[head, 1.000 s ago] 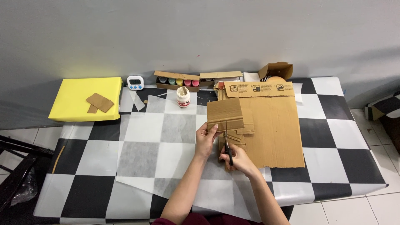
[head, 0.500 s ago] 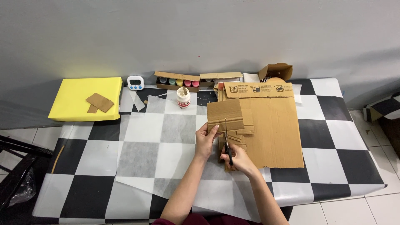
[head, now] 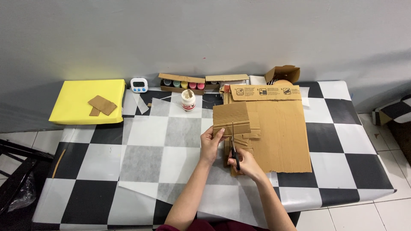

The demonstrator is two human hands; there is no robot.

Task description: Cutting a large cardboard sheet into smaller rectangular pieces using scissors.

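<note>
Both hands are working together: my left hand (head: 210, 144) is pinching the lower edge of the cardboard piece (head: 231, 119), holding it over the large cardboard sheet (head: 280, 137), while my right hand (head: 247, 164) is closed around the scissors (head: 234, 150). I am keeping the blades upright and feeding slowly, fingertips clear of the cut.
</note>
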